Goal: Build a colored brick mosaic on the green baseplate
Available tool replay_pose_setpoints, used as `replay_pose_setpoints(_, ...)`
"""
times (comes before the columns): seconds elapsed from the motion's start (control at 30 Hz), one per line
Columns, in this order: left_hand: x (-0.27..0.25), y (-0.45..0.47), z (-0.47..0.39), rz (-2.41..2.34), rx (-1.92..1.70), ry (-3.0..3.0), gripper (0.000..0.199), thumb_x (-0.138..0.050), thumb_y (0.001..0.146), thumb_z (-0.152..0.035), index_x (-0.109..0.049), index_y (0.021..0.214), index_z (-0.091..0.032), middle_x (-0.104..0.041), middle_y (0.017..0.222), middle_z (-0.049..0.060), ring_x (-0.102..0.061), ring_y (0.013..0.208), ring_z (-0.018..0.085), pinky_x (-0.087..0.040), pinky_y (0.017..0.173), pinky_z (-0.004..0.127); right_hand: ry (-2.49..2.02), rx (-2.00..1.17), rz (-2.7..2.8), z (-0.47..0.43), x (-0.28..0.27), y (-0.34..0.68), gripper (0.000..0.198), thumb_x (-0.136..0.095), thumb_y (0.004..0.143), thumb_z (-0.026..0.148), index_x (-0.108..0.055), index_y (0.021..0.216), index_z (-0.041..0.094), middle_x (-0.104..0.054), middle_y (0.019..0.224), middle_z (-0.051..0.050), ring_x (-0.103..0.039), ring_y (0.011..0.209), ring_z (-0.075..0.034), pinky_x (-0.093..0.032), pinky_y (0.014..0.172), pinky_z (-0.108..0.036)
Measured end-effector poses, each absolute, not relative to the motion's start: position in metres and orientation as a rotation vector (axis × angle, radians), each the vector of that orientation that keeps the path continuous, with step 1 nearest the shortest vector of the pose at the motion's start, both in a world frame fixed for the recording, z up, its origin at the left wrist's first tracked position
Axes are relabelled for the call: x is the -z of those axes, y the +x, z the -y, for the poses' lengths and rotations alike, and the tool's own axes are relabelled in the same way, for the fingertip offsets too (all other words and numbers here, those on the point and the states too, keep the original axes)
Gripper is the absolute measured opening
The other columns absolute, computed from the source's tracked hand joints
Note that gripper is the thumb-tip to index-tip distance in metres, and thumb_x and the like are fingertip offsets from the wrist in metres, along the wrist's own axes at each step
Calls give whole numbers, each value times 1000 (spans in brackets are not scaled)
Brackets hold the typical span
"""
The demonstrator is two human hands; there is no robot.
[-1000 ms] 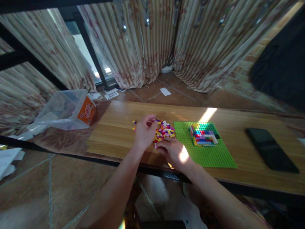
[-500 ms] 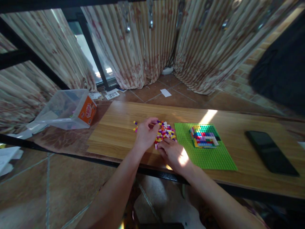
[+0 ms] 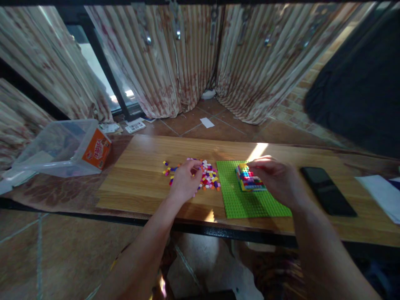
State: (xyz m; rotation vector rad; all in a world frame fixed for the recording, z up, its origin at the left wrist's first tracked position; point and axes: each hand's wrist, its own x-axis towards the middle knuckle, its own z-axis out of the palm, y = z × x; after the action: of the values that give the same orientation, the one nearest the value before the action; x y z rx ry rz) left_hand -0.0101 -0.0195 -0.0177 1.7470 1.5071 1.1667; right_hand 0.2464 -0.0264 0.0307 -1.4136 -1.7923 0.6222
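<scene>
A loose pile of small colored toy bricks (image 3: 208,176) lies on the wooden board. My left hand (image 3: 185,181) rests at its left side, thumb and fingers curled close together; anything between the fingertips is too small to make out. On a green studded baseplate (image 3: 250,208) stands a low, multicolored brick build (image 3: 250,183). My right hand (image 3: 278,177) is over its right side, fingers pinched at the top. That hand covers part of the build, and what it pinches cannot be made out.
A black phone (image 3: 328,191) lies right of the baseplate, with white paper (image 3: 381,196) beyond it. At the left stands a clear plastic bin (image 3: 68,154) with an orange label. The table's dark front edge (image 3: 218,233) runs below my forearms.
My right hand has moved right, from the brick pile to the build on the baseplate. My left hand stays at the pile. The view has shifted slightly right.
</scene>
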Motion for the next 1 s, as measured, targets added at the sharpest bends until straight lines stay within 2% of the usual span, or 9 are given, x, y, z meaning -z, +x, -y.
replay_pose_setpoints(0.23, 13, 13, 31, -1215, -1029, 1781, 26, -59, 76, -14, -68, 100, -19, -71, 87, 4, -66, 79, 16, -54, 72, 29, -1502, -700, 1803, 35, -33, 260, 16, -64, 76, 32, -74, 81, 21, -73, 76, -2, -64, 64, -14, -52, 59, -28)
replay_pose_setpoints(0.37, 19, 36, 46, -1061, -899, 1783, 35, -57, 76, -12, -67, 108, -19, -70, 84, 4, -64, 71, 14, -54, 66, 27, -1529, -550, 2020, 39, -29, 247, 17, -59, 77, 26, -74, 85, 22, -73, 76, -2, -63, 62, -14, -49, 60, -28)
replay_pose_setpoints(0.47, 25, 49, 53, -994, -862, 1825, 42, -59, 75, -12, -64, 115, -19, -70, 86, 4, -64, 73, 14, -54, 67, 27, -1534, -435, 2128, 39, -26, 244, 21, -57, 76, 19, -73, 88, 23, -73, 80, -2, -64, 66, -14, -48, 64, -28)
replay_pose_setpoints(0.67, 26, 59, 54, -967, -808, 1834, 56, -61, 76, -16, -51, 131, -18, -69, 88, 4, -63, 72, 14, -52, 65, 26, -1583, -304, 2165, 38, -24, 241, 22, -56, 77, 16, -72, 90, 22, -71, 83, -3, -63, 67, -15, -47, 64, -27)
replay_pose_setpoints(0.87, 17, 61, 53, -961, -592, 1921, 58, -55, 80, -19, -42, 136, -16, -68, 93, 3, -58, 67, 11, -46, 62, 24, -1606, -292, 2113, 37, -21, 241, 18, -59, 78, 17, -71, 91, 19, -71, 83, -5, -63, 67, -16, -47, 63, -27)
replay_pose_setpoints(1.0, 11, 64, 57, -933, -546, 1922, 51, -52, 80, -20, -47, 131, -16, -67, 92, 2, -57, 69, 11, -45, 63, 24, -1582, -361, 2068, 36, -20, 247, 16, -60, 78, 21, -71, 90, 18, -70, 78, -4, -63, 66, -16, -47, 62, -28)
